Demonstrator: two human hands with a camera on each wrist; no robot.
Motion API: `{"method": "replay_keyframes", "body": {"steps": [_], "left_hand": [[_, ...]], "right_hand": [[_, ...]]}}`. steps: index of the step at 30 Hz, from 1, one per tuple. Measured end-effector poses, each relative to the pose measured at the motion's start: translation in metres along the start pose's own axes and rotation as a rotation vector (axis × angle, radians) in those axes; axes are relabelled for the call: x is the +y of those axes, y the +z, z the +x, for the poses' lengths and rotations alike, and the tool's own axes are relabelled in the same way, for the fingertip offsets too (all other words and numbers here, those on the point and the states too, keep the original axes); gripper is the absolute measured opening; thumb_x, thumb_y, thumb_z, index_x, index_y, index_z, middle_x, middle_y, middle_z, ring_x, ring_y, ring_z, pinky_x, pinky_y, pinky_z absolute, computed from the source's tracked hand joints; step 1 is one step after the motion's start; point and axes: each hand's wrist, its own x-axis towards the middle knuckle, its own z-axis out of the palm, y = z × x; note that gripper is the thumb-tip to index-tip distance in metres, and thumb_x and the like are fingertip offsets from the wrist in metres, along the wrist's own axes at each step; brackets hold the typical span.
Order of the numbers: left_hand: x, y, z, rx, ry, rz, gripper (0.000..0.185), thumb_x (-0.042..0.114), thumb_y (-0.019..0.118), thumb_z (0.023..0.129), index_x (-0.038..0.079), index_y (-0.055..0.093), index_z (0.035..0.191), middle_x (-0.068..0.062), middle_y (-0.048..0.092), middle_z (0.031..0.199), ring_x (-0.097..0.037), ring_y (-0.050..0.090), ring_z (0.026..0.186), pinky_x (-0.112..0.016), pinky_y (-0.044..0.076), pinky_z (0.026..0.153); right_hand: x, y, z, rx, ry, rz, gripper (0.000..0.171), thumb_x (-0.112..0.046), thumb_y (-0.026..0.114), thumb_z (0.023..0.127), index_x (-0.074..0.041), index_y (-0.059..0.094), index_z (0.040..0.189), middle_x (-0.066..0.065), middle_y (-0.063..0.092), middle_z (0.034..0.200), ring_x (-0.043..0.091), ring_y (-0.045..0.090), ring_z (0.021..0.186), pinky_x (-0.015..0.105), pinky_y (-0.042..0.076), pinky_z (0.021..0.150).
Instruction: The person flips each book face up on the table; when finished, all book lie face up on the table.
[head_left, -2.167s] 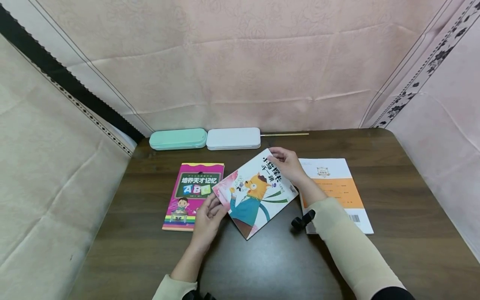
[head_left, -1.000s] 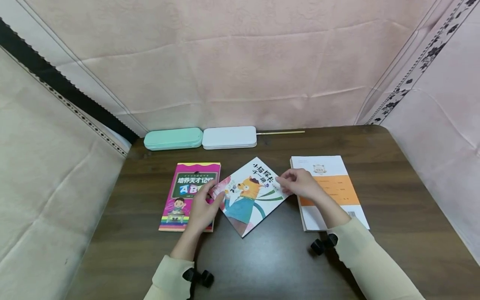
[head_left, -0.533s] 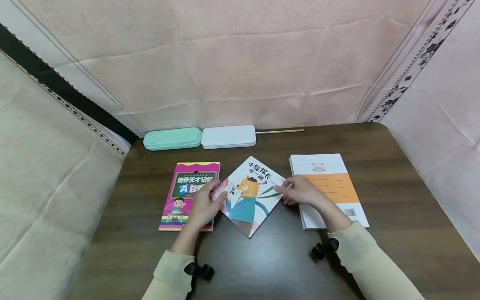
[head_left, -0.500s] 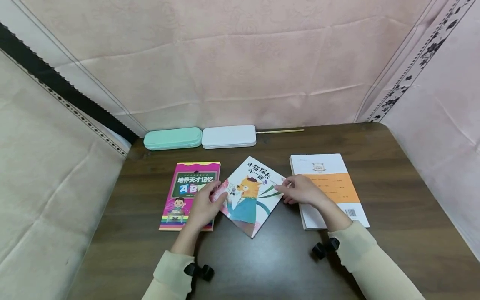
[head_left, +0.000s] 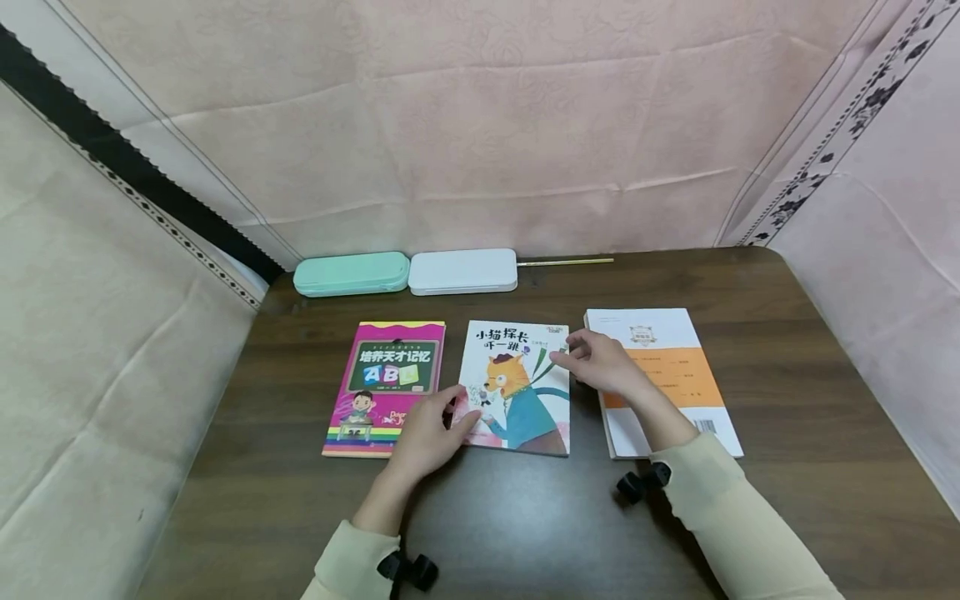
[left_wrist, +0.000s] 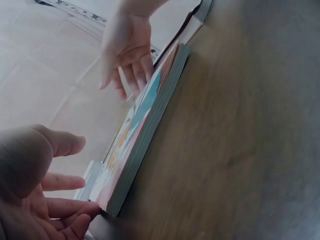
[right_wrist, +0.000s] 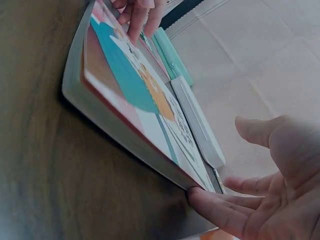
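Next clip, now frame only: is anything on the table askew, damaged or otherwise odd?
Nothing stands out. The cat picture book lies flat and square between the pink ABC book and the white-and-orange book. The left hand touches its near left corner; the right hand touches its right edge. Two pencil cases sit in line at the back.

A cat picture book (head_left: 517, 387) lies square on the dark table (head_left: 787, 333), between a pink ABC book (head_left: 386, 379) and an orange-banded booklet (head_left: 675, 367); the left hand (head_left: 431, 433) touches its near left corner, the right hand (head_left: 603, 362) its far right edge
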Motion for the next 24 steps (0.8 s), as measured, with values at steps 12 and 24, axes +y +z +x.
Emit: {"method": "replay_keyframes", "body": {"steps": [12, 24], "left_hand": [[0.008, 0.006, -0.01, 0.008, 0.002, -0.022, 0.045, 0.029, 0.076, 0.093, 0.002, 0.066, 0.127, -0.006, 0.066, 0.104, -0.02, 0.056, 0.088, -0.034, 0.051, 0.077], [0.023, 0.018, -0.01, 0.039, 0.087, -0.047, 0.052, 0.028, 0.076, 0.092, 0.007, 0.061, 0.137, -0.011, 0.054, 0.144, -0.031, 0.051, 0.132, -0.051, 0.045, 0.107]], "right_hand": [[0.0, 0.002, 0.007, 0.024, -0.02, -0.063, 0.064, -0.042, 0.068, 0.096, 0.001, 0.051, 0.14, 0.021, 0.064, 0.121, 0.033, 0.063, 0.106, 0.044, 0.057, 0.086], [0.017, -0.044, 0.002, 0.115, -0.108, -0.029, 0.064, -0.04, 0.064, 0.1, -0.002, 0.044, 0.147, 0.02, 0.062, 0.127, 0.037, 0.059, 0.119, 0.051, 0.054, 0.091]]}}
